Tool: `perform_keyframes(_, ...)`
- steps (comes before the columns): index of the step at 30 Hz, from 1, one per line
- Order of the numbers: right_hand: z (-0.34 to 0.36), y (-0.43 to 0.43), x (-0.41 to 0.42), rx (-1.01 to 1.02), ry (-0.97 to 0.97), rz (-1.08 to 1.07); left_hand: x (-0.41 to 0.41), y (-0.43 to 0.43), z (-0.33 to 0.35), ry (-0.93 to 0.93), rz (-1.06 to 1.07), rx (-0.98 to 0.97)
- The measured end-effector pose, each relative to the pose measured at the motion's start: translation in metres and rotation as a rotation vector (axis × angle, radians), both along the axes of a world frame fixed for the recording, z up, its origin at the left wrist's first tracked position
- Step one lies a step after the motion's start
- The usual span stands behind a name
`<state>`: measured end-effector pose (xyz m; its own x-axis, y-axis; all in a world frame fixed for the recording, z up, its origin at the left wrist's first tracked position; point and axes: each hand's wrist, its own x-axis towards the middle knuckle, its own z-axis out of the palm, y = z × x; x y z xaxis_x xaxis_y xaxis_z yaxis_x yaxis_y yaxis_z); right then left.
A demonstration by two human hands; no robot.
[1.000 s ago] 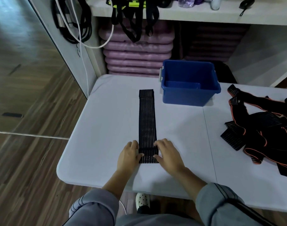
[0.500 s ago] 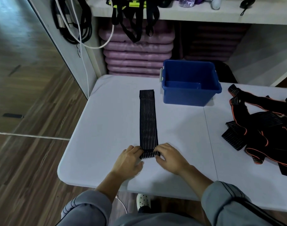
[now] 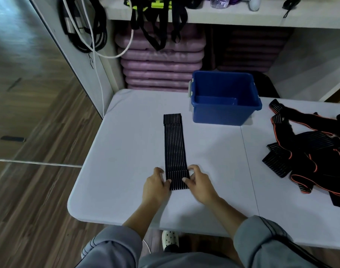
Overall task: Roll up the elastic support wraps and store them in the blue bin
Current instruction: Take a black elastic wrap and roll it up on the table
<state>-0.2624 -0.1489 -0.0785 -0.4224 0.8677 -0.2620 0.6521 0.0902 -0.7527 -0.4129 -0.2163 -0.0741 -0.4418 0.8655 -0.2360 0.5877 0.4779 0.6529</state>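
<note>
A black ribbed elastic wrap (image 3: 174, 144) lies stretched flat on the white table (image 3: 126, 151), running away from me toward the blue bin (image 3: 224, 113). Its near end is folded over into a short flat roll between my hands. My left hand (image 3: 155, 187) pinches the roll's left edge with thumb and fingers. My right hand (image 3: 199, 182) pinches the right edge the same way. The bin stands at the table's far side, to the right of the wrap's far end, and looks empty.
A heap of black wraps with orange edging (image 3: 310, 151) lies on the table's right side. Purple mats (image 3: 161, 62) are stacked under a shelf behind the table. Cables (image 3: 88, 31) and straps hang at the back left. Wooden floor lies to the left.
Both hands have folded the wrap's near end over and shifted forward along it. The roll between my fingers is thicker than a second ago.
</note>
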Motion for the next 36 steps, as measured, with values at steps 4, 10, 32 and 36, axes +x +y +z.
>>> perform_keyframes(4,0.0,-0.002,0.009,0.33,-0.051,0.156,-0.008,-0.004,-0.006,0.274,-0.246,0.131)
perform_keyframes(10,-0.004,0.01,0.021,0.432,-0.14,0.482,-0.023,-0.007,-0.012,0.378,-0.576,0.095)
perform_keyframes(32,0.002,0.005,0.005,0.265,-0.061,0.135,-0.01,0.007,0.001,0.14,-0.145,0.02)
perform_keyframes(36,-0.001,0.014,0.015,0.402,-0.032,0.339,-0.02,0.006,-0.004,0.265,-0.383,0.214)
